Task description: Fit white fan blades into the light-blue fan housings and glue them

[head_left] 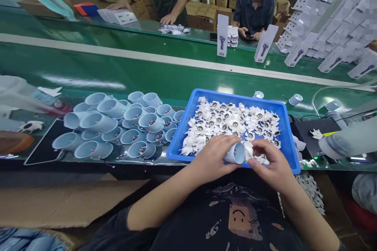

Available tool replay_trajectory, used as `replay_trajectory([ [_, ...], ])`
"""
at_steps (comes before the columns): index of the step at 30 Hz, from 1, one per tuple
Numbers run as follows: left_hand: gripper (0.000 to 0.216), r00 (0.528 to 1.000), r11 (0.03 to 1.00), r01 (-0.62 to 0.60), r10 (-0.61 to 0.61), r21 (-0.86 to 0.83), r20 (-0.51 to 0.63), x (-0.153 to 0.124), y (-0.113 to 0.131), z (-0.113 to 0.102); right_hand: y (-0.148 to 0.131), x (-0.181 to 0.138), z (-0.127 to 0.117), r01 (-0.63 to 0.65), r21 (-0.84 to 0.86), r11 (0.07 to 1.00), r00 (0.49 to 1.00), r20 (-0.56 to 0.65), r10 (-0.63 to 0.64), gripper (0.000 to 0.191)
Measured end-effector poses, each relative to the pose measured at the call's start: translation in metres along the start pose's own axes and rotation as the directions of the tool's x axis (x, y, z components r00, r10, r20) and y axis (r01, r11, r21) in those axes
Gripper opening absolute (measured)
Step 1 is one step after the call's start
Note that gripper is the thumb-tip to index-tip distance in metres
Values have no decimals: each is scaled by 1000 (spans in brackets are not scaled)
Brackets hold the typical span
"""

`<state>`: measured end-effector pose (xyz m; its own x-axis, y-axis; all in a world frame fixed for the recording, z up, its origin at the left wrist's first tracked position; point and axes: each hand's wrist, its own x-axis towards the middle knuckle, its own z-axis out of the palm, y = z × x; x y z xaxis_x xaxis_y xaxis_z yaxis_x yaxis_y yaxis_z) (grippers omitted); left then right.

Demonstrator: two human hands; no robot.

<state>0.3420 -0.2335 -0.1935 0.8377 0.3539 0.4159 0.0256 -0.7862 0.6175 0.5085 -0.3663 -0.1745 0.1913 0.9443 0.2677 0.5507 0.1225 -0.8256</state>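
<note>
My left hand (216, 156) is wrapped round a light blue plastic cup-shaped housing (236, 153), its open end facing right. Close beside that opening, my right hand (269, 160) pinches a white fan impeller (249, 150) between thumb and fingers. Both hands are over the front edge of a blue tray (188, 114), which holds a spread of white impellers with dark round centres. Left of the tray, many more light blue housings (98, 121) are stacked on their sides, with small parts and thin wires visible inside some.
A green conveyor belt (132, 72) runs behind the tray, carrying a few blue housings (295, 99). White printed boxes (223, 35) stand along the far side. Two people (255, 11) are across the belt. A cardboard box of impellers (310, 192) is at lower right.
</note>
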Motion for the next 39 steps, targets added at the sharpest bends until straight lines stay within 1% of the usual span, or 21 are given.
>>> replay_trajectory([
  [2, 44, 999, 997, -42, 43, 60, -25, 1, 1, 0, -11, 4, -1, 35, -147, 989, 999, 14, -34, 21],
  [4, 42, 997, 993, -58, 62, 101, -40, 0, 1, 0, -19, 8, -1, 98, -312, 945, 994, 82, -76, 21],
  [5, 40, 997, 991, -63, 68, 115, -47, 0, 0, 1, -20, 10, -1, 131, -366, 921, 988, 121, -92, 21],
  [7, 38, 993, 987, -82, 92, 137, -69, -1, 0, 2, -21, 12, 0, 171, -399, 901, 981, 158, -116, 19],
  [9, 36, 988, 981, -105, 122, 163, -98, -1, 0, 5, -19, 12, 2, 178, -420, 890, 982, 139, -131, 17],
  [12, 32, 984, 973, -116, 140, 198, -113, 0, 2, 7, -16, 9, 5, 189, -541, 820, 982, 91, -166, 14],
  [14, 32, 984, 973, -116, 140, 200, -110, 1, 4, 7, -17, 7, 6, 203, -570, 796, 978, 75, -196, 14],
  [17, 34, 977, 969, -154, 178, 192, -115, 2, 6, 3, -19, 7, 4, 239, -488, 840, 969, 71, -235, 14],
  [19, 35, 961, 958, -205, 237, 203, -144, 2, 9, 1, -19, 9, 3, 259, -456, 852, 964, 66, -257, 14],
  [21, 36, 943, 946, -237, 279, 223, -179, 1, 12, 0, -17, 11, 4, 262, -449, 854, 960, 34, -277, 16],
  [23, 39, 941, 948, -223, 270, 226, -204, 1, 14, 3, -12, 15, 7, 255, -404, 878, 961, 4, -277, 18],
  [26, 44, 950, 964, -174, 218, 203, -225, 3, 15, 10, -4, 20, 13, 220, -320, 922, 971, -21, -239, 23],
  [28, 45, 953, 972, -160, 198, 174, -229, 4, 13, 14, -2, 21, 11, 191, -299, 935, 977, -38, -211, 22],
  [29, 45, 958, 975, -158, 189, 156, -213, 4, 11, 14, -3, 20, 8, 186, -290, 939, 977, -45, -208, 23],
  [31, 48, 977, 984, -131, 150, 124, -152, 6, 5, 8, -7, 14, -4, 200, -230, 952, 977, -24, -211, 27],
  [34, 61, 996, 993, -38, 47, 114, -71, 16, -10, -13, -12, -6, -25, 206, -55, 977, 979, 12, -206, 38],
  [36, 64, 997, 986, 58, -50, 153, -55, 33, -23, -29, -9, -21, -33, 188, 11, 982, 982, -36, -188, 30],
  [38, 60, 986, 962, 166, -166, 219, -17, 61, -41, -40, -3, -32, -34, 174, 45, 984, 982, -87, -170, 19],
  [39, 58, 973, 938, 224, -231, 263, -2, 79, -51, -43, -1, -36, -33, 172, 68, 983, 982, -87, -166, 16],
])
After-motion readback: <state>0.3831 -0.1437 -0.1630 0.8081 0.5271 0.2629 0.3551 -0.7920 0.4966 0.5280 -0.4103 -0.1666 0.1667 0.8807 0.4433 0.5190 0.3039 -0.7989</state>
